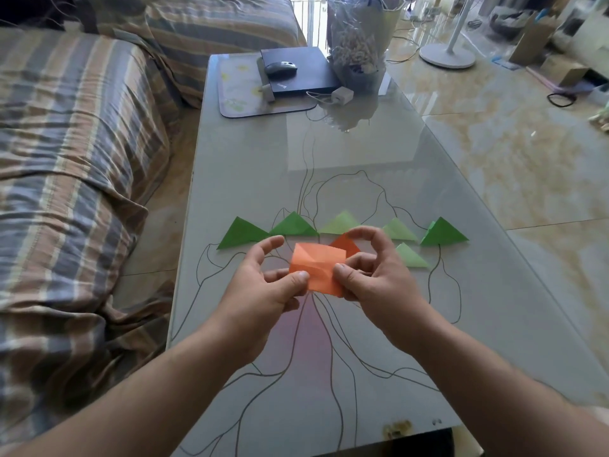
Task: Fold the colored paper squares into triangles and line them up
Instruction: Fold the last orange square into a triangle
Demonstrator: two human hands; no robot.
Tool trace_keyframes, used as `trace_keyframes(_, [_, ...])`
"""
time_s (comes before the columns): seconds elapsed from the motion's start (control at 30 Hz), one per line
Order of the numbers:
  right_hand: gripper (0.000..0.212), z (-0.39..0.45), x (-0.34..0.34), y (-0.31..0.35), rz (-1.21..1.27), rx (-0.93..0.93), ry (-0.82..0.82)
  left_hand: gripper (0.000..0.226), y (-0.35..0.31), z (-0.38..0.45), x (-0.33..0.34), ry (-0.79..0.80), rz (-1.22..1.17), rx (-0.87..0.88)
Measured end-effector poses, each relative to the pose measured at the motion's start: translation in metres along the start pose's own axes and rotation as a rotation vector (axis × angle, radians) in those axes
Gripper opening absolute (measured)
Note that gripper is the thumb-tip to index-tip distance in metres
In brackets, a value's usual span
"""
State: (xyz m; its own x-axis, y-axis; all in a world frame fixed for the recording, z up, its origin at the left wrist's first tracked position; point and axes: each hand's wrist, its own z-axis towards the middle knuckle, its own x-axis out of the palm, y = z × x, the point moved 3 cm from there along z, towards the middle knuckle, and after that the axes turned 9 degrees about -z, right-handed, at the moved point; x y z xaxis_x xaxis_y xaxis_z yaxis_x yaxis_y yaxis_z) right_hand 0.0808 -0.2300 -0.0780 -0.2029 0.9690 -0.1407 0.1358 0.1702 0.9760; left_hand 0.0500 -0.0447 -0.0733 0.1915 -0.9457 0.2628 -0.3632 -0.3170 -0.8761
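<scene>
Both thumbs sit on top of the orange paper [318, 270]: left hand [263, 285] pinches its lower-left corner with the thumb over curled fingers, right hand [372, 275] pinches the lower-right edge the same way, index finger arched free above the sheet. Paper is held just above the glass table [250, 166], creased, not flat, upper-left corner raised; long axis runs roughly left-right, tilted down to the right. Directly behind it, a darker orange triangle [346, 244] lies on the table, apex away from the camera, mostly blocked by the sheet and the right index finger. Further out, a row of five green triangles [342, 225] runs left-right across the table, all apex away, bases toward the person; the two on the left and the rightmost are dark green, the two between are pale. A sixth pale green triangle [410, 257] sits nearer, just right of the right hand, partly covered by its knuckles. Under-paper fingers of both hands are hidden, contact there unreadable. Table surface carries a line drawing; its near edge is cut off by the frame. Far end: mouse [281, 68] on a black laptop [298, 70], mat [237, 94] beneath, white charger [342, 94], wrapped bouquet [356, 41], contents blurred. Striped sofa [72, 153] on the left, fan base [447, 56] on the tiled floor to the right.
</scene>
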Motion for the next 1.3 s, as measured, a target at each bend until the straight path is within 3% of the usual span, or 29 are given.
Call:
trace_keyframes(0.1, [0.060,0.000,-0.002,0.004,-0.074,-0.073,0.034,0.043,-0.003,0.002,-0.005,-0.012,0.060,-0.002])
trace_keyframes(0.2, [0.064,0.000,-0.004,0.007,-0.036,-0.059,0.090,0.027,-0.009,0.004,-0.005,0.021,0.068,-0.009])
trace_keyframes(0.5, [0.052,-0.003,-0.004,0.008,-0.163,-0.027,0.210,0.041,-0.011,0.003,-0.007,0.057,0.218,0.070])
trace_keyframes(0.67, [0.070,-0.005,-0.001,0.006,-0.559,-0.146,0.255,0.043,-0.011,0.001,-0.007,0.074,0.385,0.083])
trace_keyframes(0.8, [0.074,-0.005,-0.001,0.007,-0.221,0.028,0.348,0.053,-0.010,-0.001,-0.003,0.203,0.612,0.114])
trace_keyframes(0.93, [0.040,-0.006,0.000,0.004,-0.041,0.159,0.403,0.042,-0.009,-0.005,0.001,0.343,0.556,-0.007])
trace_keyframes(1.03, [0.031,-0.006,0.003,0.002,-0.037,0.160,0.405,0.035,-0.009,-0.007,0.002,0.371,0.503,-0.025])
trace_keyframes(1.2, [0.024,0.002,-0.006,0.002,0.075,0.177,0.231,0.016,-0.010,-0.008,0.001,0.382,0.339,-0.008])
trace_keyframes(1.3, [0.020,0.004,-0.011,0.003,0.132,0.225,0.129,0.034,-0.008,-0.012,-0.002,0.377,0.278,-0.019])
